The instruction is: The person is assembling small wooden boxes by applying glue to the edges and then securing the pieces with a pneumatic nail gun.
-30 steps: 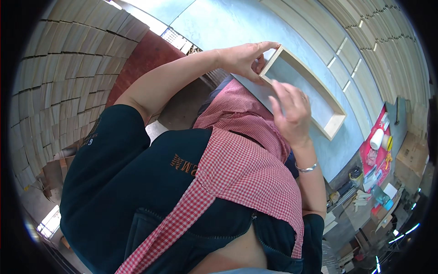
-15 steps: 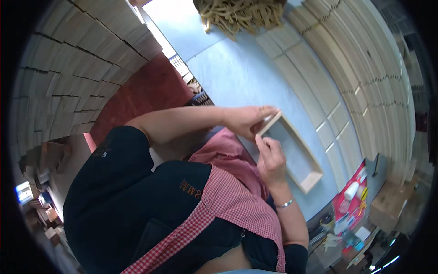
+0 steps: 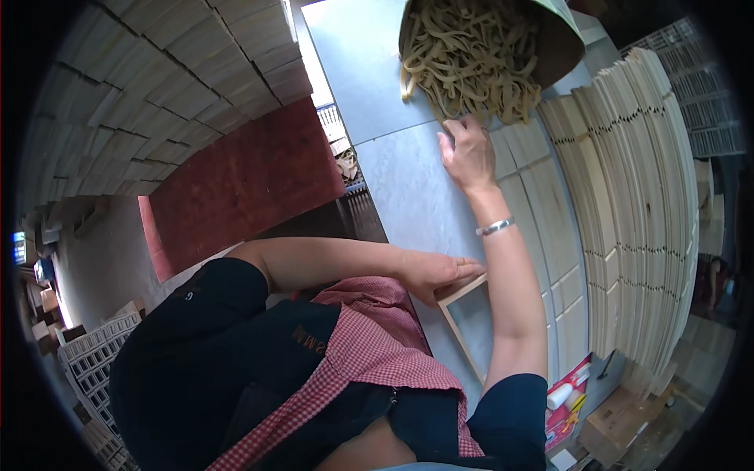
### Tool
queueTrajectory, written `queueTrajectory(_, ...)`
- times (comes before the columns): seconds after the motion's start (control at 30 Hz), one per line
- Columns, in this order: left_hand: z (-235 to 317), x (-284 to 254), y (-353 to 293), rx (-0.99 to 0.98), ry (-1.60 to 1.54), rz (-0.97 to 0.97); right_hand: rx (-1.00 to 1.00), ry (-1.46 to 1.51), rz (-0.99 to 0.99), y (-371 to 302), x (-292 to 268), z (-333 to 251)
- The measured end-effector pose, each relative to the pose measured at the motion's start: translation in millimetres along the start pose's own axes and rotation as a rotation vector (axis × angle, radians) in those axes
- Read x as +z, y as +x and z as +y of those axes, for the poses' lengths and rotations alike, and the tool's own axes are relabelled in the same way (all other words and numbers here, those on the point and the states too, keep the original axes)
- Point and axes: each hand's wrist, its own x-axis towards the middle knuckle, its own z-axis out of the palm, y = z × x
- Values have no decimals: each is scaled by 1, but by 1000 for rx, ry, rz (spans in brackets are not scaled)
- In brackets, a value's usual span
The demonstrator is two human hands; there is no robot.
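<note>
Red-and-white checked apron (image 3: 385, 345), dark teal shirt (image 3: 196, 345), tan strips (image 3: 471, 55), pale wooden frame (image 3: 461, 342), blue-grey tabletop (image 3: 416, 180)

I see the L hand (image 3: 437, 273) holding one end of a wood frame (image 3: 461, 342) by the table (image 3: 400, 180). R hand (image 3: 469, 153) is next to tan strips (image 3: 471, 59) in a tipped tub (image 3: 567, 51); can't tell if touching.

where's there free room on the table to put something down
The table has two bare patches: one between its left edge, the left hand and the right hand; another left of the tan strips. It's crowded at the strips, along the right with flat boards and stacked boards, and around the wooden frame.
</note>
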Motion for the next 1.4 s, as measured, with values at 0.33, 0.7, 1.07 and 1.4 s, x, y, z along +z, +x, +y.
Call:
queueTrajectory(0.33,-3,0,-3,-58,-19,-13,314,66,-229,18,22,-7)
queueTrajectory(0.7,-4,2,-3,122,126,72,319,511,314,-91,-121,-43)
queueTrajectory(1.07,4,-3,2,-150,199,-69,614,235,65,-206,-155,-23)
queueTrajectory(1.4,19,-7,1,-195,101,-72,507,345,-124,-213,-133,-50)
